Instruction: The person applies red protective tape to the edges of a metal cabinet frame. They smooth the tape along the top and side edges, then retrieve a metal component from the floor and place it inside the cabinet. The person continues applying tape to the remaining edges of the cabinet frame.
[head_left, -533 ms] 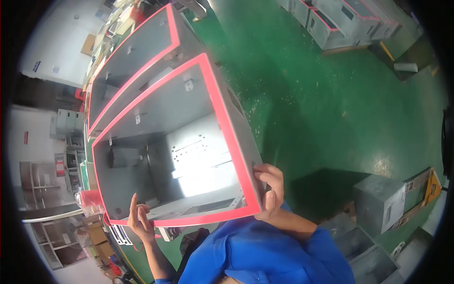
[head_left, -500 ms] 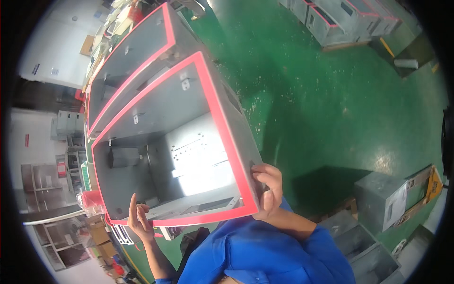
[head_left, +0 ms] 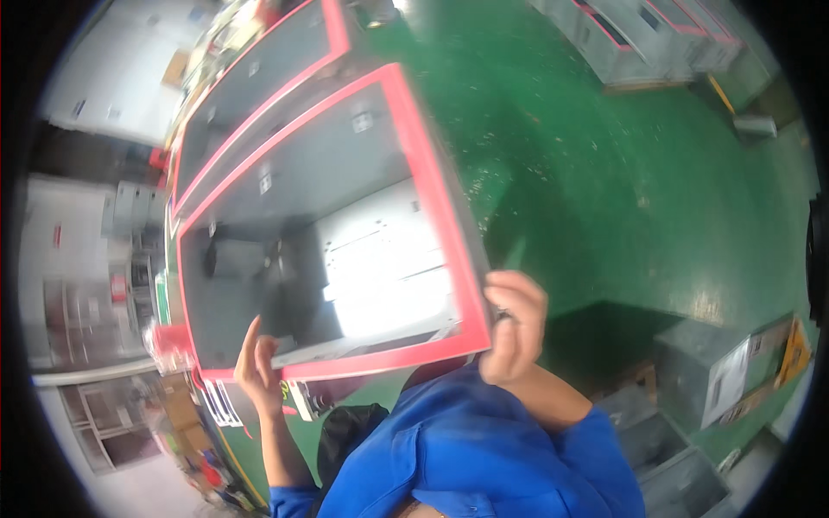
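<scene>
A large open-fronted grey metal cabinet [head_left: 436,211] with a red-pink rim lies in front of me, its opening facing up. Inside show small brackets on the far wall and a bright panel with holes. My left hand [head_left: 259,371] grips the near rim toward its left corner, index finger stretched up and the other fingers bent over the edge; its thumb is hard to make out. Around the right side near the front corner, my right hand [head_left: 515,324] is closed, fingertips at the side wall. The picture is smeared by motion.
A second red-rimmed cabinet [head_left: 335,30] stands just beyond. More grey cabinets [head_left: 639,43] stand at the far right, and grey metal boxes [head_left: 695,363] at the near right. Cardboard boxes [head_left: 181,401] sit at the left. The floor [head_left: 604,173] is green with pale specks.
The cabinet and both my hands have moved up and slightly right in the picture. The view has also turned a little. Both hands keep their places on the cabinet.
</scene>
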The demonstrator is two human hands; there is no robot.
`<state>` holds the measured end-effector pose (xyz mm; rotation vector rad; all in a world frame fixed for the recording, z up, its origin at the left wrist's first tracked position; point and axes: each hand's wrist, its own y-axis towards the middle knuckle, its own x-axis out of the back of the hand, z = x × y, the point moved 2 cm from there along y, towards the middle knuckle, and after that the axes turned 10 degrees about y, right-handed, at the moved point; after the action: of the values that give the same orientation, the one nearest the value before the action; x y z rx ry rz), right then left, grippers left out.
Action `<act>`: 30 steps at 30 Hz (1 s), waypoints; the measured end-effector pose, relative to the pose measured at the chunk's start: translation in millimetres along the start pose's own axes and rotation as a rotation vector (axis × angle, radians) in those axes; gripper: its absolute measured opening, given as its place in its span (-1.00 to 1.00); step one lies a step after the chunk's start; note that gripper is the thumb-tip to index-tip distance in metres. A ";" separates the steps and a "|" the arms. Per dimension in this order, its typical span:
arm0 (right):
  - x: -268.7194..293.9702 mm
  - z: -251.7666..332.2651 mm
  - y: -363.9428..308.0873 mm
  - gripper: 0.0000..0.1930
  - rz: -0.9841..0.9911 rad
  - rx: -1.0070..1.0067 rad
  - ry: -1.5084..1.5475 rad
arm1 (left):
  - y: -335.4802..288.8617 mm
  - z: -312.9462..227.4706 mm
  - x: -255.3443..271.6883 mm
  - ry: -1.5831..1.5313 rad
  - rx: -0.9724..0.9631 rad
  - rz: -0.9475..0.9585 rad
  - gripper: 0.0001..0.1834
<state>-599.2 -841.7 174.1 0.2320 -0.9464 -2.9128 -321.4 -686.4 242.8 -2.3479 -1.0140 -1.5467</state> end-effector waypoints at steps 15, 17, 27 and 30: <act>-192.1 95.1 -67.4 -0.73 0.203 0.309 -0.530 | -46.6 223.1 117.9 -0.151 -0.273 -0.469 -0.39; -213.4 93.8 -67.3 -0.74 0.166 0.137 -0.578 | -41.1 255.5 114.5 -0.292 -0.121 -0.302 -0.21; -231.3 93.4 -59.4 -0.70 0.215 -0.165 -0.683 | -59.3 286.0 111.5 -0.788 -0.122 0.111 -0.05; -219.7 87.7 -54.4 -0.70 0.188 -0.178 -0.639 | -69.6 285.7 115.0 -0.781 -0.204 0.139 -0.03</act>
<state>-398.1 -722.3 238.8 -0.7936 -0.6937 -2.8946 -120.1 -447.8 195.5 -3.1764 -0.7907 -0.6867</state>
